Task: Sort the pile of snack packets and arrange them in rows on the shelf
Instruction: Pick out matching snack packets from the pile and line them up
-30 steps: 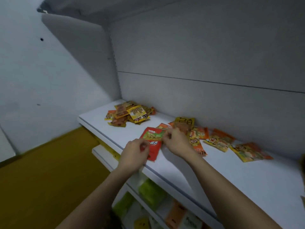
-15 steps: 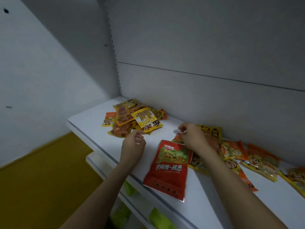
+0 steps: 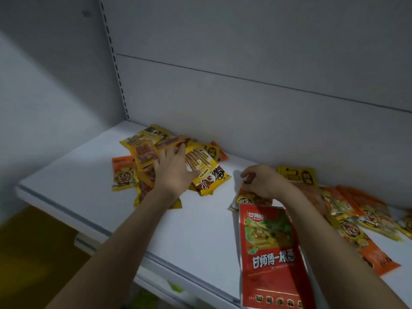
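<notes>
Snack packets being sorted on a white shelf (image 3: 66, 175).
The pile (image 3: 156, 152) at ten o'clock is being pressed by the flat, unclenched left hand (image 3: 174, 172); an orange packet (image 3: 247, 198) is seemingly being pinched by the right hand (image 3: 265, 181).

White Chinese lettering, seemingly "甘师傅一根葱", across the red packet (image 3: 273, 257) at the shelf's front edge

head view | worn on head | faces forward-down | close over shelf (image 3: 196, 221) | single view

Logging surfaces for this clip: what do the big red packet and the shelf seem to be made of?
Red packet: likely glossy printed plastic film; it shows sheen and flat sealed edges. Shelf: looks like white painted metal, smooth and matte, with a slotted upright at the back corner; the material is not certain.
</notes>
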`<action>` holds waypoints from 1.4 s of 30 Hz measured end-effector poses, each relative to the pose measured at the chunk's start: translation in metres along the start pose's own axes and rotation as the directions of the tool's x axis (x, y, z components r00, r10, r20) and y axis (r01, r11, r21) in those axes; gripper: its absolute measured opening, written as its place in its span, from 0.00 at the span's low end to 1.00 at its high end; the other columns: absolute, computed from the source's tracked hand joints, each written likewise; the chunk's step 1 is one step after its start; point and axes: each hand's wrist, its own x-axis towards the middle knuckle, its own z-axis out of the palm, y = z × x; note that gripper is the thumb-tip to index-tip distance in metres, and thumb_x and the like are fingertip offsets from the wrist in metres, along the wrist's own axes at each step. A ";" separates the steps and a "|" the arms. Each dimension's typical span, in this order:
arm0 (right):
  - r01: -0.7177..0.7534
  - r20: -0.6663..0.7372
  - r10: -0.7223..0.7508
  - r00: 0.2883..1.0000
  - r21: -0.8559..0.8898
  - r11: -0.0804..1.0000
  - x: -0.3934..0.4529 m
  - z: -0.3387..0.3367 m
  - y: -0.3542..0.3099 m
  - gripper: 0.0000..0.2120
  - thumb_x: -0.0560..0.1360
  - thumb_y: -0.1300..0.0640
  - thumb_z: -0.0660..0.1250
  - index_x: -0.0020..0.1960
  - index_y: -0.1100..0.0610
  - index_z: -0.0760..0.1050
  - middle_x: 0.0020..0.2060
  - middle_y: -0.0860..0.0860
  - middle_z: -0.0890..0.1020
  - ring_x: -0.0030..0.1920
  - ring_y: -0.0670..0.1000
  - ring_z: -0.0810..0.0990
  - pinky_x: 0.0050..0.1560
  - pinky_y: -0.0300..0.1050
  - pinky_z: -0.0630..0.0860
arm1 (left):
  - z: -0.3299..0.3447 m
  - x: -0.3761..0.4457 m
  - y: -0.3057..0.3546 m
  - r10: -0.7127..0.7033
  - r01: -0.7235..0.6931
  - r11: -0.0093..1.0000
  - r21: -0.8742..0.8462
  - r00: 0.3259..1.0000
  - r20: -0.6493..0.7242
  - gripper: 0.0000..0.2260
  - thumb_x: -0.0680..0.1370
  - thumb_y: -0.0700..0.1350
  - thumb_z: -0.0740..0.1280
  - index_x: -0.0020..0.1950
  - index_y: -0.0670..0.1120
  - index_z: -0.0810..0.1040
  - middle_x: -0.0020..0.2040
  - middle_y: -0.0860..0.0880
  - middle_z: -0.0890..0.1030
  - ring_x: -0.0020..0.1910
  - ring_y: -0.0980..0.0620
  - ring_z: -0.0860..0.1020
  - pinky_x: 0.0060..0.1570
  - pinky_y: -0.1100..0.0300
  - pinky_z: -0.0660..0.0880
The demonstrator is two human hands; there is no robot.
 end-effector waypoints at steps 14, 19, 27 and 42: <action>-0.055 -0.197 0.064 0.978 0.051 0.997 0.020 -0.012 -0.028 0.16 0.79 0.59 0.67 0.66 0.59 0.76 0.63 0.56 0.77 0.62 0.56 0.76 0.58 0.42 0.71 | -0.016 -0.025 -0.027 -0.353 -0.122 0.393 -0.911 0.895 -0.272 0.19 0.74 0.40 0.77 0.60 0.51 0.75 0.52 0.57 0.81 0.50 0.62 0.80 0.49 0.66 0.76; -0.088 -0.125 0.125 0.984 0.267 0.960 0.034 -0.003 -0.068 0.11 0.79 0.52 0.67 0.54 0.59 0.75 0.48 0.58 0.82 0.47 0.55 0.82 0.47 0.50 0.81 | 0.000 -0.045 -0.034 -0.628 -0.145 0.232 -0.962 0.733 -0.262 0.15 0.77 0.43 0.73 0.62 0.44 0.75 0.51 0.51 0.83 0.47 0.57 0.83 0.46 0.59 0.82; 0.087 -0.063 -0.066 0.996 0.455 0.886 0.013 0.038 -0.075 0.12 0.76 0.60 0.71 0.55 0.54 0.72 0.46 0.52 0.81 0.47 0.54 0.80 0.45 0.49 0.77 | 0.001 -0.053 -0.027 -0.558 -0.247 0.362 -0.899 0.715 -0.421 0.10 0.81 0.38 0.67 0.62 0.41 0.73 0.52 0.51 0.80 0.46 0.60 0.81 0.43 0.69 0.78; -0.198 -0.398 0.266 0.878 0.204 0.959 -0.098 -0.035 0.095 0.23 0.73 0.46 0.73 0.61 0.59 0.74 0.55 0.59 0.81 0.57 0.60 0.79 0.48 0.47 0.71 | 0.049 -0.080 0.115 -0.122 -0.003 -0.043 -0.999 0.993 0.002 0.14 0.75 0.33 0.73 0.57 0.42 0.74 0.49 0.47 0.86 0.48 0.51 0.85 0.47 0.56 0.81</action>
